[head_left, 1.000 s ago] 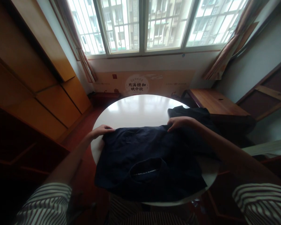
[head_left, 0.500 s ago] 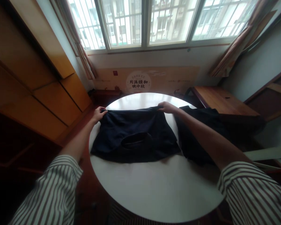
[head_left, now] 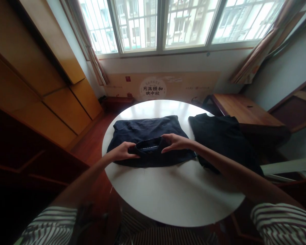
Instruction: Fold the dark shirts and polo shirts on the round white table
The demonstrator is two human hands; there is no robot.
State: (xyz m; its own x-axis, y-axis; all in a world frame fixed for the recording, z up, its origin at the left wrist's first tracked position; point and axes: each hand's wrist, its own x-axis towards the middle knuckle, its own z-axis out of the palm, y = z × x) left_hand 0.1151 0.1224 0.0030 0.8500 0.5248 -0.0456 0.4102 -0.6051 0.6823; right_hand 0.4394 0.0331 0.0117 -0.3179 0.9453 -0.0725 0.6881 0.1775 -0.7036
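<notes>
A dark navy T-shirt (head_left: 150, 126) lies folded on the white round table (head_left: 178, 200), its neck opening towards me. My left hand (head_left: 123, 150) grips the left side of the collar, thumb below and fingers above. On the collar's right side, my right hand (head_left: 173, 142) holds the fabric between thumb and fingers. A pale strip of stitching shows inside the neck opening between the hands. To the right, a second dark folded garment (head_left: 216, 132) lies partly over the table's edge, with my right forearm passing above it.
A wooden desk (head_left: 244, 107) stands beyond the table at right. Yellow-brown cabinets (head_left: 63, 109) line the left side. A printed banner (head_left: 183, 85) hangs below the barred window (head_left: 186, 23), with curtains at both sides.
Both hands have let go of the shirt's far edge and come nearer to me, onto the collar. The far edge now lies down on the table.
</notes>
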